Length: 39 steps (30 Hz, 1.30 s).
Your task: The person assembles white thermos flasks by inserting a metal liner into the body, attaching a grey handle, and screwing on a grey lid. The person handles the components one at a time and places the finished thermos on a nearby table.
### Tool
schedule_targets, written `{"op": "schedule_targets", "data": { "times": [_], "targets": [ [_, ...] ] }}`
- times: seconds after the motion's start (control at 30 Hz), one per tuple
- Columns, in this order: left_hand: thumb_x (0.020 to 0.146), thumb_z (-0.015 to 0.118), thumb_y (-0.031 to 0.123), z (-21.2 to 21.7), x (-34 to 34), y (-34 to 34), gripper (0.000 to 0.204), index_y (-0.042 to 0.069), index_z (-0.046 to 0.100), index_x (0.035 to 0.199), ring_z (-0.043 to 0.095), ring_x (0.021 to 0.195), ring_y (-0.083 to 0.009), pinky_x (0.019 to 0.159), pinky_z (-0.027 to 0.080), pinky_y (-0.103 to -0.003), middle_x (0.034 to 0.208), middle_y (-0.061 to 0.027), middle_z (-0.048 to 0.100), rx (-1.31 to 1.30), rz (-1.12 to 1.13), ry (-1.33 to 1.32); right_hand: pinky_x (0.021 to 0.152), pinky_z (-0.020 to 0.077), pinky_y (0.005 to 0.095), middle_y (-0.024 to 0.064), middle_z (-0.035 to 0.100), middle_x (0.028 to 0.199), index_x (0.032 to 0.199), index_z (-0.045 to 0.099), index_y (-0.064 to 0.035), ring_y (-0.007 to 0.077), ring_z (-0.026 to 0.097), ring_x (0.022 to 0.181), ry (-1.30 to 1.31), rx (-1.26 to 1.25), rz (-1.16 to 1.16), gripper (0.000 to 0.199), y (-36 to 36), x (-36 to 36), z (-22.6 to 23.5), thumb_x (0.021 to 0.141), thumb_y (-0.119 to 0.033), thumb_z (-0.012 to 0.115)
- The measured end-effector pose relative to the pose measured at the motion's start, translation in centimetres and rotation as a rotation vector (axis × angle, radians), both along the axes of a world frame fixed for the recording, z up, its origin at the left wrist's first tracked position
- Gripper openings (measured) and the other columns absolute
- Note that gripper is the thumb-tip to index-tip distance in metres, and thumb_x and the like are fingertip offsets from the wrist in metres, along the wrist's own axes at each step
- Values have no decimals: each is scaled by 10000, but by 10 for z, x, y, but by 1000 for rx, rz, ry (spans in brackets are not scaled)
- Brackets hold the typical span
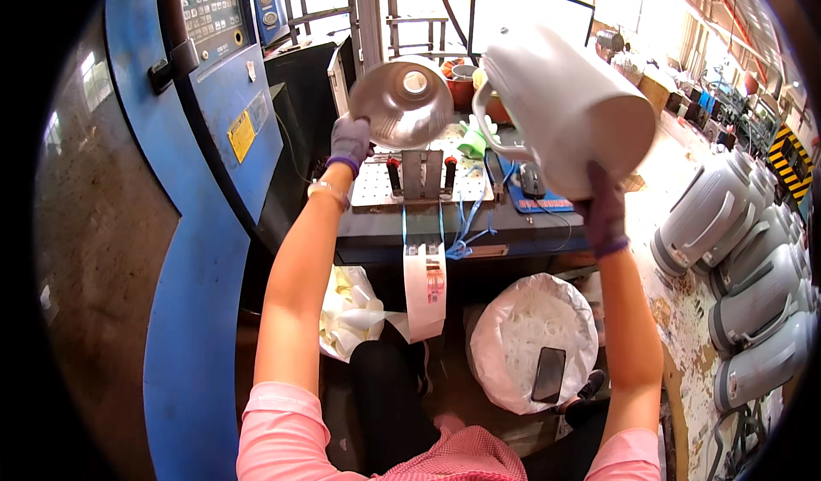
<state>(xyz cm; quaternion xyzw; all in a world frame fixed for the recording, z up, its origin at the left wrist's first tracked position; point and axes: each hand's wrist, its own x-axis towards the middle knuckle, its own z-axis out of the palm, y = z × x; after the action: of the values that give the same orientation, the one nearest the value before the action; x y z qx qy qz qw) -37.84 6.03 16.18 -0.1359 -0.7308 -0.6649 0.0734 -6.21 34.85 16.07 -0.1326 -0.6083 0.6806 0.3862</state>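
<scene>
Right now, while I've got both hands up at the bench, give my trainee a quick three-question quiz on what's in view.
1. True or false: the left hand holds a shiny metal dish by its rim.
2. What does the right hand hold up?
A. a phone
B. a white jug body with a handle
C. a strip of labels
3. Fill in: the dark phone lies on a white ____ under the bench.

Key
1. True.
2. B, the white jug body, tilted, gripped at its wide end.
3. Bag: the white bag, beside the person's knee.

Grey jug shells lie stacked on the table at the right.
</scene>
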Motion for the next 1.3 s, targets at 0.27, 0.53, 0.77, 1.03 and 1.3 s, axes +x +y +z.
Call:
{"op": "schedule_targets", "data": {
  "times": [0.27, 0.53, 0.77, 1.03, 1.3],
  "targets": [
    [930, 648, 356, -69, 168, -106, 320, 41, 589, 929, 520, 500, -141, 434, 388, -272, 746, -59, 585, 820, 27, -74, 695, 540, 414, 202, 702, 874, 998, 685, 14, 305, 696, 781, -294, 432, -103, 385, -22, -191, 9, 921, -315, 500],
    [805, 723, 177, -176, 321, -249, 390, 4, 647, 1147, 619, 1009, -407, 915, 492, -477, 1122, -204, 661, -1015, 726, 640, 1018, 459, 473, 287, 591, 1289, 1380, 493, -27, 418, 594, 1177, -590, 988, -26, 575, -58, -204, 7, 924, -376, 515],
    [739, 824, 231, -161, 392, -250, 712, 0, 495, 1326, 519, 1197, -362, 1030, 412, -456, 1315, -177, 550, -463, 171, 195, 1056, 419, 373, 214, 564, 1331, 1444, 406, 24, 296, 556, 1221, -23, 807, 204, 693, -132, -68, 9, 932, -365, 663],
    [594, 938, 453, -108, 362, -214, 1342, 22, 137, 1581, 243, 1497, -293, 1223, 167, -442, 1606, -150, 280, 274, -802, -169, 1191, 226, 412, 146, 296, 1584, 1595, 94, -54, 261, 292, 1459, 3, -160, 911, 1217, -182, 150, -113, 708, -352, 871],
    [720, 763, 467, -94, 340, -102, 936, -17, 428, 1448, 568, 1197, -266, 1037, 447, -402, 1338, -167, 566, 120, -982, -224, 1160, 309, 440, 210, 458, 1458, 1430, 498, -28, 364, 426, 1376, -354, 602, 475, 696, -155, 301, -137, 836, -253, 784]
  ]
}}
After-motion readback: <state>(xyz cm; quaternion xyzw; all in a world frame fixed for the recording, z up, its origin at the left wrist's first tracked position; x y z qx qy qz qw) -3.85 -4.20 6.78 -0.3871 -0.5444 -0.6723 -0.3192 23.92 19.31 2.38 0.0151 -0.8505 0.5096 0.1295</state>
